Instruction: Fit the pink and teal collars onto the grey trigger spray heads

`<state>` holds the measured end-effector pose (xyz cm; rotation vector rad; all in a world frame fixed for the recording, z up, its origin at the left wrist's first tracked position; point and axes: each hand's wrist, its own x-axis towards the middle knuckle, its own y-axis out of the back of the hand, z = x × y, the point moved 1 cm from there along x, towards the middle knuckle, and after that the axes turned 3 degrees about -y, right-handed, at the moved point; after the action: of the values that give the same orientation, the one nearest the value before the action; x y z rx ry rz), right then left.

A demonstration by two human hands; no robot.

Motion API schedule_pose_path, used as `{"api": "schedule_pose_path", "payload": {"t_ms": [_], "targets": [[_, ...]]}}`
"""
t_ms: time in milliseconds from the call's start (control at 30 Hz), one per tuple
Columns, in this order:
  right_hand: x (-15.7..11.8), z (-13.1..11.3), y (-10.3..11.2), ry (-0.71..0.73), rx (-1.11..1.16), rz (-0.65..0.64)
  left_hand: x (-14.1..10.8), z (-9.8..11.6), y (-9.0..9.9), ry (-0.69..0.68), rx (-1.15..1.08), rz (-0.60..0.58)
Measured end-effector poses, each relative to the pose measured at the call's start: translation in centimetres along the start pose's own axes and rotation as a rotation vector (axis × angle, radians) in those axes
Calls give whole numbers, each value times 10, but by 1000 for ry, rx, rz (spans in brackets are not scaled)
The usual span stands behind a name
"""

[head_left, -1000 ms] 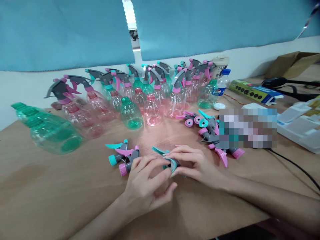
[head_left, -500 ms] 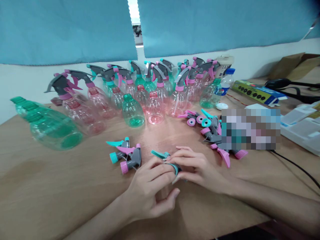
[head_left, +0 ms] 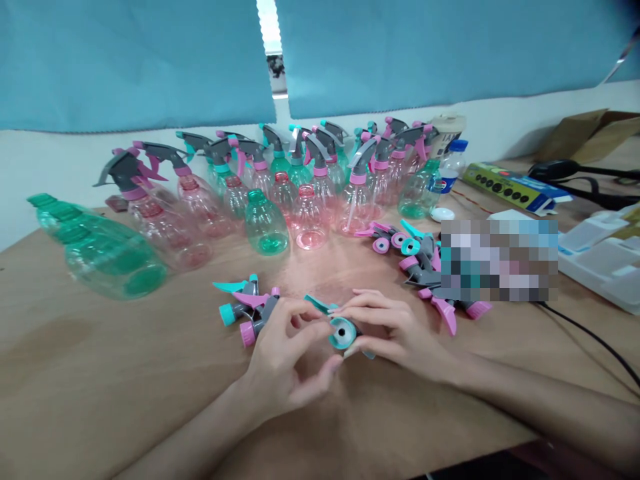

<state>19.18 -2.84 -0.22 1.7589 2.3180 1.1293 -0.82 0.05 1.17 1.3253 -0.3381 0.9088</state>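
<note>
In my right hand [head_left: 395, 330] is a spray trigger head [head_left: 343, 333], gripped between thumb and fingers. Its teal collar faces me, showing a white inside with a dark central hole; a teal trigger lever juts out up and to the left. My left hand [head_left: 295, 353] is beside the collar, thumb and forefinger apart, the forefinger's tip at the collar's left edge. Just behind the left hand lie two more spray heads, one with a teal collar [head_left: 227, 314] and one with a pink collar [head_left: 247, 334], the latter partly hidden by that hand.
Green and pink bottles stand behind, many with spray heads fitted; an open green bottle [head_left: 267, 223] and an open pink bottle [head_left: 310, 220] are in front. Green bottles [head_left: 113, 257] lie at left. Several loose spray heads [head_left: 425, 267] lie at right, near a blurred patch, a cable and a plastic organizer [head_left: 600, 260].
My left fingers have drawn back left from the collar and spread, uncovering its white inside. My right hand still grips the spray head in nearly the same place.
</note>
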Motion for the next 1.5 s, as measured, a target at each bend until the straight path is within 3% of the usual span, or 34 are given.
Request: {"api": "schedule_pose_path", "payload": {"t_ms": [233,467,600,700,900,1167,1300,1500], "targets": [[-1,1,1,12,-38,-15,1,1,0,-4,9,-8],[-3,4,1,10,-57,8,3,8,0,-135,3,28],[-4,2,-4,52,-57,-40,1,14,-4,-169,14,7],[-4,0,-6,64,-35,-77,-2,14,-6,-128,22,22],[-1,-2,0,8,1,5,-4,5,-3,-40,30,36],[-2,0,-1,19,1,3,-6,5,-5,-81,-55,34],[-2,2,-2,25,-16,0,-5,2,-5,-49,-17,7],[-2,0,-2,21,-6,34,-2,1,-1,44,-38,61]]}}
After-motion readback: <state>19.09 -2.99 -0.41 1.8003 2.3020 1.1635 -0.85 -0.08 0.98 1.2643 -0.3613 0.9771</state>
